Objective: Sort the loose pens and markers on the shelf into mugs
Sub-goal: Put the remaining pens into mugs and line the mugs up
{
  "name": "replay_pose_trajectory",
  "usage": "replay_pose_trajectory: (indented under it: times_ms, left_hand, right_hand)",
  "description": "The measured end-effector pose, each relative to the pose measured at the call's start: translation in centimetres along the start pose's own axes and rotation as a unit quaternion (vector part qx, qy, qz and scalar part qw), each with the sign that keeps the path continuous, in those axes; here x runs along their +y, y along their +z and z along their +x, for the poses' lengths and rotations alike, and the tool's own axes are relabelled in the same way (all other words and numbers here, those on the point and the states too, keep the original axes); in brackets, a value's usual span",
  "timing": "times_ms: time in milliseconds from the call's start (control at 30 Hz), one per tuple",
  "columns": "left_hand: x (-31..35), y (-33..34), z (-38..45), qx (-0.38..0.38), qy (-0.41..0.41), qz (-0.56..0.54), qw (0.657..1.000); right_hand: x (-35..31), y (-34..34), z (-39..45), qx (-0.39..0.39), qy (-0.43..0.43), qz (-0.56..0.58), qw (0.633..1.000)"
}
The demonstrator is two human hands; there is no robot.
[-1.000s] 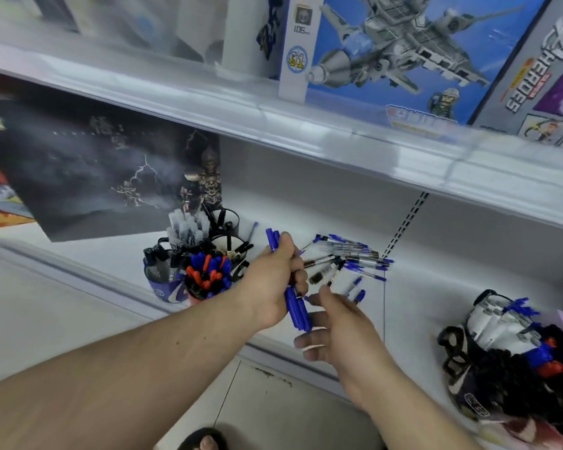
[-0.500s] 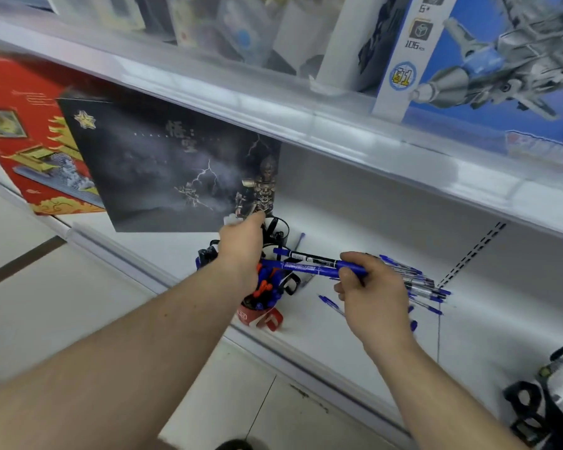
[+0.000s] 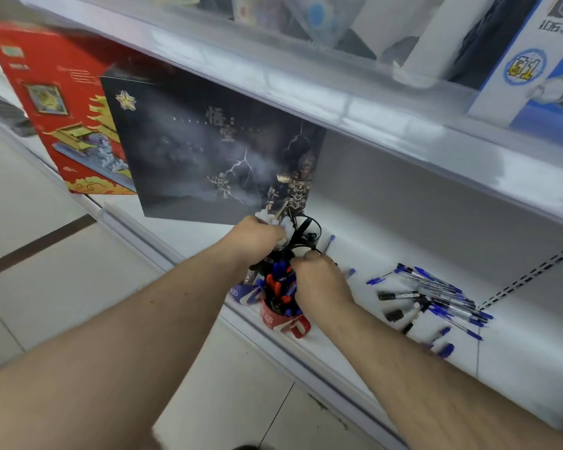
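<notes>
In the head view, both hands work over a cluster of mugs standing near the front edge of the white metal shelf (image 3: 387,345). The red ceramic mug with white lettering (image 3: 281,321) is the landmark: it is already packed with blue and red markers. The left hand (image 3: 252,237) hovers behind it, fingers curled around white-capped markers in a rear mug. The right hand (image 3: 319,284) sits just right of the red mug with curled fingers; whether its grip holds a pen, I cannot tell. Well right of the red mug lies a loose scatter of blue-capped pens and black markers (image 3: 436,297), unsorted. Judging by that pile, a good share of the sorting remains.
</notes>
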State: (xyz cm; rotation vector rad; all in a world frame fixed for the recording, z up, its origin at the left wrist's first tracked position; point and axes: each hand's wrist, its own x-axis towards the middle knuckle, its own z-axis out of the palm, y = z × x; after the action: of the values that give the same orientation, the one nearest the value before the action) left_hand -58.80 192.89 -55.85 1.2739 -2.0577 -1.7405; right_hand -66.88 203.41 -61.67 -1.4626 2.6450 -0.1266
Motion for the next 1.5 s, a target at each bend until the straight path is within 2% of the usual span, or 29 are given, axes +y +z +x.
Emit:
replay_pose_trajectory:
  times_ms: [100,233,300,367,533,600,667,767,833,933,1067,1100,1167,1233,1267,1333,1433,1500]
  left_hand:
    - [-0.5,0.7,0.6,-0.011,0.006,0.002,1.000]
    - [-0.8,2.2,1.2,-0.036,0.016,0.011,0.999]
    - [-0.8,2.7,1.5,-0.030,0.022,0.013,0.999]
    - [-0.8,3.1,1.6,-0.030,0.016,0.004,0.999]
    - [-0.7,3.5,1.7,-0.039,0.010,0.003,0.999]
    - [-0.6,3.5,1.8,-0.032,0.009,0.008,0.999]
    - [-0.5,3.2,1.8,-0.022,0.005,0.013,1.000]
    - [-0.5,2.6,1.6,-0.014,0.000,0.014,1.000]
    - [-0.7,2.3,1.5,-0.014,-0.001,0.017,1.000]
    - [-0.9,2.1,1.4,-0.023,-0.002,0.022,0.999]
    - [-1.3,2.6,1.3,-0.034,-0.006,0.035,0.999]
    - [-1.1,2.7,1.2,-0.030,0.000,0.034,0.999]
    - [-0.7,3.1,1.1,-0.025,0.020,0.032,0.999]
    - [-0.3,3.6,1.0,-0.029,0.053,0.046,0.997]
    - [-0.1,3.8,1.0,-0.036,0.066,0.065,0.995]
    - [0.1,4.2,1.2,-0.054,0.074,0.107,0.990]
    - [-0.3,4.1,2.3,-0.045,0.061,0.142,0.987]
    - [-0.7,4.0,2.7,-0.029,0.050,0.162,0.985]
  right_hand:
    - [-0.5,2.1,0.5,-0.014,-0.017,-0.002,1.000]
    - [-0.5,3.8,0.6,0.014,-0.042,0.036,0.998]
    - [-0.3,4.6,0.9,0.036,-0.061,-0.027,0.997]
    - [-0.3,5.4,1.2,0.000,-0.070,-0.047,0.996]
    - [-1.0,4.8,1.8,-0.045,-0.069,0.048,0.995]
    - [-1.6,4.2,1.9,-0.088,-0.073,0.072,0.991]
    - [-2.1,4.0,2.7,-0.087,-0.050,0.082,0.992]
    - [-1.7,5.4,3.9,-0.086,0.030,0.061,0.994]
    - [-1.0,7.0,3.2,-0.107,-0.005,0.025,0.994]
    - [0.0,8.5,1.6,-0.076,-0.098,-0.014,0.992]
    - [0.0,7.6,2.5,-0.112,-0.076,0.001,0.991]
    - [0.1,7.0,2.4,-0.084,-0.078,0.026,0.993]
    - [1.5,5.7,1.7,0.055,-0.055,0.104,0.992]
    - [4.8,5.0,0.8,0.191,0.011,0.148,0.970]
    - [6.9,4.9,0.6,0.214,0.058,0.161,0.962]
    - [11.1,5.6,0.9,0.171,0.136,0.174,0.960]
    - [15.1,7.5,2.5,0.026,0.180,0.180,0.967]
    - [16.4,8.4,4.5,-0.037,0.202,0.224,0.953]
